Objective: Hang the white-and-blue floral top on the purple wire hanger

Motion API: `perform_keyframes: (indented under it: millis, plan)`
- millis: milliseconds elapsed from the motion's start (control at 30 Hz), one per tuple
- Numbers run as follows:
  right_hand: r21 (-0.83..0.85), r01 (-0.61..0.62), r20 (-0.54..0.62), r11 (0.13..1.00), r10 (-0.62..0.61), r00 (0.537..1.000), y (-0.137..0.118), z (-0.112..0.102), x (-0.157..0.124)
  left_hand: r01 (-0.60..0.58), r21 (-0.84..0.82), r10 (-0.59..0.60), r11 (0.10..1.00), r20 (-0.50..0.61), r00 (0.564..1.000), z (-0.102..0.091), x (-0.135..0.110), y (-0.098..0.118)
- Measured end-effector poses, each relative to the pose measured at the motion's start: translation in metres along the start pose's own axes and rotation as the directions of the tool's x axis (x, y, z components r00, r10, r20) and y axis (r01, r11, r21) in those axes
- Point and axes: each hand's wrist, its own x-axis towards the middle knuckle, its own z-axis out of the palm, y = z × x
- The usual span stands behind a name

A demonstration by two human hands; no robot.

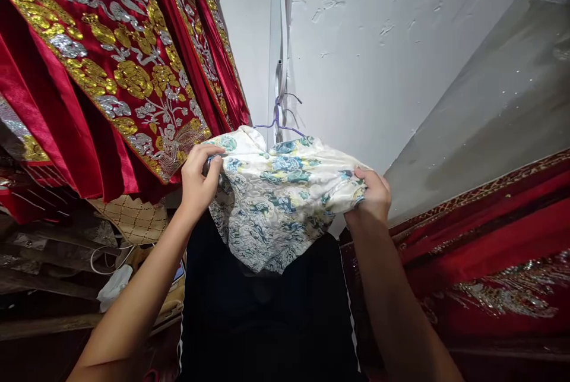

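A white satin garment (276,198) with a blue and green flower print hangs on a purple wire hanger (279,120) in front of me. My left hand (199,177) grips its left shoulder, fingers curled round the cloth. My right hand (373,195) is closed on the bunched right shoulder. The lower part of the garment droops between my arms over my black clothing (267,322).
Red robes with gold and silver embroidery (111,67) hang close on the left. More red embroidered cloth (490,251) lies at the right. A white wall (378,61) stands behind. Piled fabrics and a cable (107,257) sit at lower left.
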Motion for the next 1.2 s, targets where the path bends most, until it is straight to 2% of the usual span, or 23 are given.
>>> perform_keyframes:
  millis: [133,233,300,400,467,500,533,567,633,667,700,733,767,800,867,900,933,967,1000,1067,1133,1167,1200]
  plan:
    - [-0.001,-0.027,0.029,1.000,0.027,0.999,-0.007,0.013,-0.014,0.047,-0.003,-0.046,0.999,0.075,0.996,0.002,-0.003,-0.003]
    - [-0.030,-0.066,0.189,0.997,0.071,0.979,-0.015,0.030,-0.022,0.068,-0.020,-0.066,0.998,0.088,0.994,0.007,-0.004,-0.004]
    - [-0.094,-0.109,0.349,0.990,0.135,0.927,-0.019,0.036,-0.028,0.097,-0.057,-0.092,0.994,0.086,0.992,0.010,-0.005,-0.005]
    - [-0.246,-0.128,0.554,0.961,0.248,0.795,-0.025,0.035,-0.039,0.270,-0.234,-0.244,0.934,0.136,0.960,0.013,-0.006,-0.003]
    - [-0.344,-0.092,0.680,0.934,0.316,0.662,-0.030,0.030,-0.048,0.442,-0.397,-0.375,0.804,0.238,0.896,0.012,-0.005,0.000]
    - [-0.377,-0.065,0.748,0.924,0.345,0.567,-0.033,0.028,-0.054,0.515,-0.462,-0.419,0.722,0.300,0.857,0.010,-0.003,0.002]
    - [-0.396,-0.033,0.815,0.918,0.368,0.447,-0.037,0.025,-0.059,0.573,-0.508,-0.444,0.643,0.363,0.819,0.007,-0.002,0.006]
    - [-0.406,-0.002,0.870,0.914,0.388,0.303,-0.041,0.023,-0.064,0.617,-0.537,-0.453,0.576,0.419,0.787,0.004,0.000,0.011]
    - [-0.399,0.027,0.916,0.916,0.400,-0.013,-0.050,0.020,-0.071,0.668,-0.559,-0.445,0.491,0.498,0.744,-0.003,0.001,0.023]
    - [-0.396,0.021,0.907,0.918,0.395,-0.142,-0.053,0.019,-0.072,0.682,-0.559,-0.442,0.471,0.520,0.731,-0.008,0.001,0.031]
    - [-0.397,0.013,0.894,0.918,0.390,-0.220,-0.055,0.018,-0.071,0.694,-0.552,-0.438,0.463,0.538,0.720,-0.013,0.000,0.039]
    - [-0.399,0.014,0.890,0.917,0.392,-0.233,-0.054,0.017,-0.068,0.704,-0.540,-0.428,0.461,0.560,0.709,-0.019,-0.001,0.047]
    - [-0.401,0.029,0.900,0.915,0.400,-0.172,-0.052,0.016,-0.063,0.717,-0.520,-0.404,0.464,0.596,0.694,-0.026,-0.002,0.055]
    - [-0.406,0.062,0.912,0.912,0.409,-0.034,-0.048,0.014,-0.057,0.733,-0.485,-0.362,0.477,0.651,0.667,-0.033,-0.004,0.064]
    - [-0.445,0.175,0.861,0.878,0.366,0.352,-0.033,0.011,-0.043,0.738,-0.374,-0.228,0.562,0.787,0.573,-0.051,-0.006,0.079]
    - [-0.472,0.229,0.806,0.851,0.312,0.503,-0.024,0.009,-0.037,0.705,-0.311,-0.156,0.637,0.844,0.513,-0.059,-0.007,0.085]
    - [-0.498,0.268,0.759,0.825,0.266,0.594,-0.015,0.006,-0.031,0.648,-0.262,-0.095,0.715,0.882,0.462,-0.067,-0.008,0.089]
    - [-0.520,0.284,0.737,0.805,0.256,0.625,-0.007,0.003,-0.026,0.577,-0.231,-0.050,0.783,0.902,0.429,-0.073,-0.008,0.093]
    - [-0.537,0.273,0.738,0.798,0.287,0.611,-0.001,-0.001,-0.023,0.507,-0.218,-0.018,0.834,0.907,0.421,-0.078,-0.008,0.094]
    - [-0.568,0.180,0.759,0.803,0.427,0.491,0.004,-0.012,-0.017,0.414,-0.223,0.005,0.883,0.885,0.466,-0.082,-0.006,0.091]
    - [-0.597,0.054,0.753,0.800,0.536,0.382,0.000,-0.027,-0.012,0.415,-0.216,-0.031,0.884,0.858,0.512,-0.081,-0.004,0.081]
    - [-0.604,-0.004,0.741,0.797,0.563,0.367,-0.005,-0.035,-0.009,0.447,-0.208,-0.059,0.870,0.856,0.513,-0.079,-0.003,0.074]
    - [-0.601,-0.064,0.720,0.797,0.574,0.391,-0.010,-0.043,-0.006,0.488,-0.205,-0.085,0.848,0.858,0.507,-0.077,-0.001,0.067]
